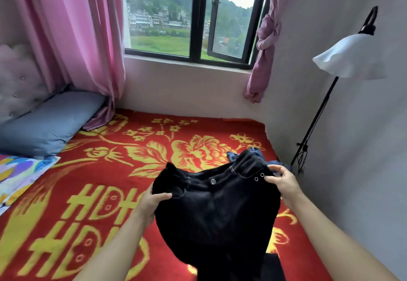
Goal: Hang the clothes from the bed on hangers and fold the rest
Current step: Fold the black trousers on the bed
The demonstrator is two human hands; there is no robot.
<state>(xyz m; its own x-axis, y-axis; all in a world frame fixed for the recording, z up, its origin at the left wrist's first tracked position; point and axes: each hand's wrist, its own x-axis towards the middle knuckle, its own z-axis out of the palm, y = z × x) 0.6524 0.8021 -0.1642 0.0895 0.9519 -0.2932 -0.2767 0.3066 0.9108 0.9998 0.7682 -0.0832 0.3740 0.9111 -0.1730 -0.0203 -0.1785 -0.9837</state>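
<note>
black jeans [217, 205] hang in the lower middle of the frame, held up off the red and yellow blanket [105, 183] by the waistband, with the legs dropping out of sight at the bottom edge. the left hand [152, 200] is closed on the left end of the waistband, thumb lying across the front of the cloth and fingers tucked behind it. the right hand [284, 181] pinches the right end near two small metal rivets, thumb on the front, the other fingers curled over the back edge. both grips are closed on fabric, nothing else in them.

holding the two ends of the waist apart looks meant to spread the garment flat and let the legs fall straight, which would suit either a fold or a hanger; which is planned cannot be told, and no hanger is in view. the silver button sits near the middle of the band, so the front faces the wearer of the camera.

just behind the jeans, toward the right side of the frame, a blue garment [253, 154] lies crumpled on the blanket, probably the next piece. a blue pillow [50, 124] rests at the left, and a floor lamp [350, 58] stands at the right.
</note>
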